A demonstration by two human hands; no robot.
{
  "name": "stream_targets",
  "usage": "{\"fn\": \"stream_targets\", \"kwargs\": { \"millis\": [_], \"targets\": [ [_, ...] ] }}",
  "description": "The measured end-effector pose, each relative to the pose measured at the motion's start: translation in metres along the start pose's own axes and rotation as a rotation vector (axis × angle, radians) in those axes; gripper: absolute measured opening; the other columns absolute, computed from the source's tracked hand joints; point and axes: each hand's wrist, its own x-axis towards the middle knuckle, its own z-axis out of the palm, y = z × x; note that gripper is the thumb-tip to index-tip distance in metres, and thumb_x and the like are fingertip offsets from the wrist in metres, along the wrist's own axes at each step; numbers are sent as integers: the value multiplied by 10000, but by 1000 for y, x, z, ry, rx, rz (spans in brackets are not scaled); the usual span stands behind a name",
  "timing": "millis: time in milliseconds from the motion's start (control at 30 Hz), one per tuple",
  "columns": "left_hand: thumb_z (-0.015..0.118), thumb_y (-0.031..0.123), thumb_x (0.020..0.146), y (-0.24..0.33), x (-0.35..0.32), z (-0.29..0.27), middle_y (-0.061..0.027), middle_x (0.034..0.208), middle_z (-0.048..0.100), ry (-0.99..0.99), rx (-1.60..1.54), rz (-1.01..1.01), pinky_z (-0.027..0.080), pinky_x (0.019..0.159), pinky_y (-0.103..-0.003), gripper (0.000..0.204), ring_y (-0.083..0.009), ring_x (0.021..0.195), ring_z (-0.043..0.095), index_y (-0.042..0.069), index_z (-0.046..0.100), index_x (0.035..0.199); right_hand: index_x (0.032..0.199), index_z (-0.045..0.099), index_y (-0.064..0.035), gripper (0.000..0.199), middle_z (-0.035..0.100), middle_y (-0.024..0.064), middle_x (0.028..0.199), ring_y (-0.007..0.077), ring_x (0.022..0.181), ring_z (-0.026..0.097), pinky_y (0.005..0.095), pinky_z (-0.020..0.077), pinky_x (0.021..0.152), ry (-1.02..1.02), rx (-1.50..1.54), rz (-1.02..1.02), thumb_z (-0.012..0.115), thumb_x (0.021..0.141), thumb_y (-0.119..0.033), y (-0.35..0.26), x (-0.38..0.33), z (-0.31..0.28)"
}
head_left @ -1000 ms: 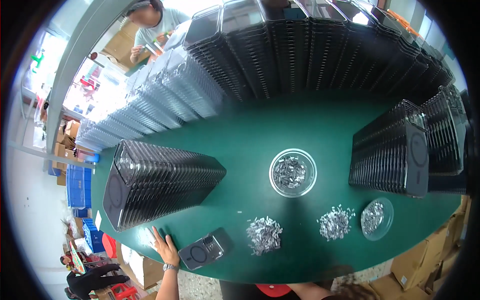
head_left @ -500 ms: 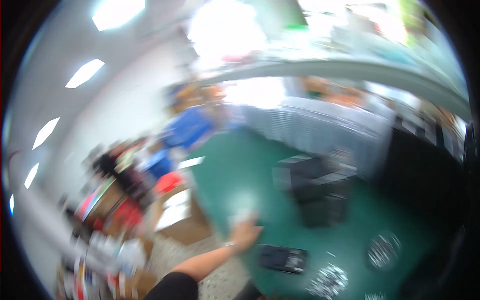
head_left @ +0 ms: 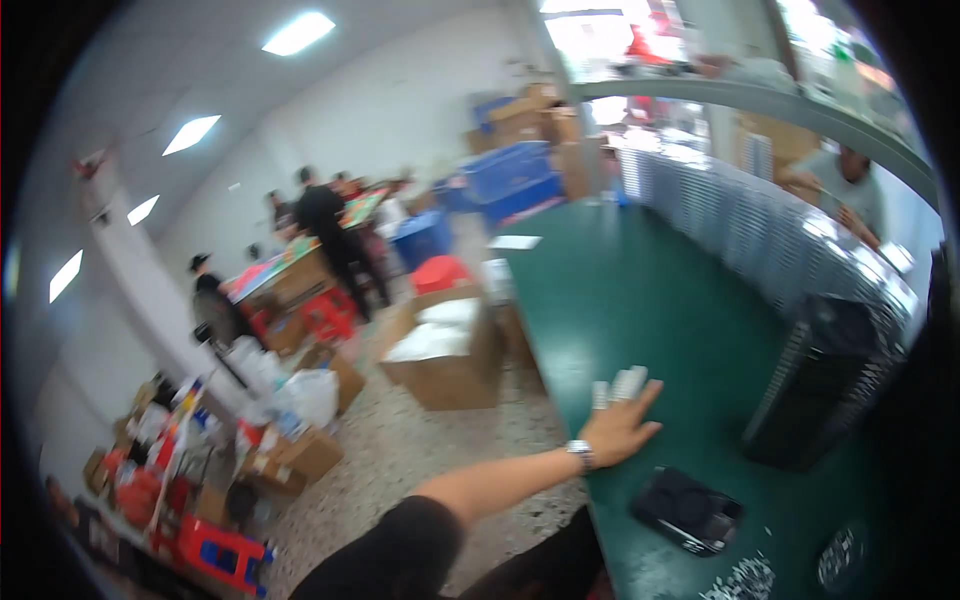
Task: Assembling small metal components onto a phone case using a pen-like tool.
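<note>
Your right hand's state I cannot tell; your left hand [head_left: 622, 432] spreads open, a black rectangular case [head_left: 685, 508] to its near right. Farther right, a clear round bowl [head_left: 841, 557] holds silvery pieces.

Black case [head_left: 672, 502], one: rectangular, round-cornered; lies flat on green table [head_left: 610, 300] near its edge; one end apparently transparent.

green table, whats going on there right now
The person's left hand rests spread on the green table, apparently holding nothing; the right hand is out of view. A dark phone case lies beside the left hand, untouched. Farther right stands a tall dark stack, and small silvery pieces lie piled near the picture's lower edge.
</note>
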Motion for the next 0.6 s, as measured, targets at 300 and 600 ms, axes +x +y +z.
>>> {"fn": "stream_targets", "kwargs": {
  "millis": [300,600],
  "targets": [
    [586,380,1061,-19,-6,0,-284,1735,206,-44,-5,16,99,1260,-709,737,-470,1599,222,126,281,1681,1406,607,-99,473,653,214,1391,392,1202,676,513,534,1041,384,-29,421,560,1037,-391,-30,-167,-6],
    [581,76,1058,-41,-14,2,-207,1642,452,443,-357,261,293,1275,-456,520,-349,1546,399,-10,484,1561,1453,587,-115,513,635,207,1439,392,1223,673,509,537,1048,646,-179,903,567,1035,-411,-127,-277,91]
  ]
}}
